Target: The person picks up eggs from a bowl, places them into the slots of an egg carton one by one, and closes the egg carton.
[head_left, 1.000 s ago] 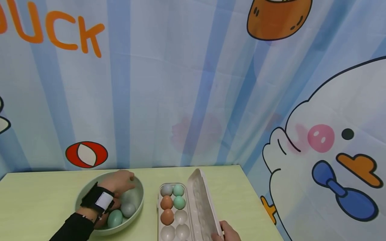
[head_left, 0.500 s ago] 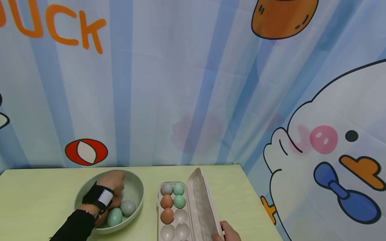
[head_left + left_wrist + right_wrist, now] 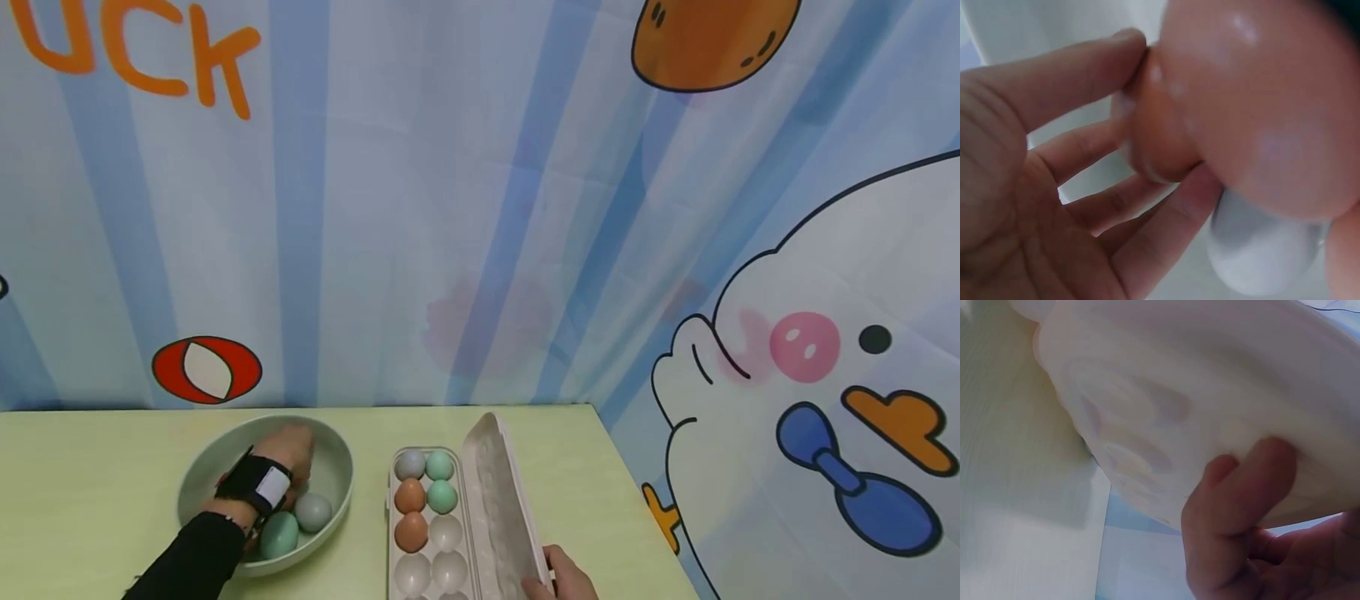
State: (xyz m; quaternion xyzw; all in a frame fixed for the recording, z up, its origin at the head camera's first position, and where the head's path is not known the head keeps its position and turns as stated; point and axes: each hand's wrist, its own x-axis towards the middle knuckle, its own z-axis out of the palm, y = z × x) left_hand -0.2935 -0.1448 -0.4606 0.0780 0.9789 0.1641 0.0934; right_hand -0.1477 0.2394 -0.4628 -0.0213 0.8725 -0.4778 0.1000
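My left hand point(image 3: 292, 450) reaches down into a pale green bowl point(image 3: 197, 492). In the left wrist view, its thumb and fingers grip a brown egg point(image 3: 1163, 125); a larger-looking brown egg point(image 3: 1260, 112) fills the foreground, with a grey egg point(image 3: 1260, 250) below it. The head view shows a green egg point(image 3: 279, 535) and a grey egg point(image 3: 312, 512) in the bowl's near side. My right hand point(image 3: 564, 575) holds the raised lid point(image 3: 504, 508) of an egg carton point(image 3: 412, 575) at its near outer edge. Grey, green and brown eggs fill its far cups; nearer cups hold none.
Bowl and carton stand side by side on a pale yellow table point(image 3: 82, 500). Behind the table's far edge hangs a blue striped curtain point(image 3: 405, 208) with cartoon prints, and it continues along the right side.
The left hand has gone lower into the bowl, its fingers dropping out of sight behind the wrist in the head view. The right hand keeps holding the lid. The head view has shifted slightly.
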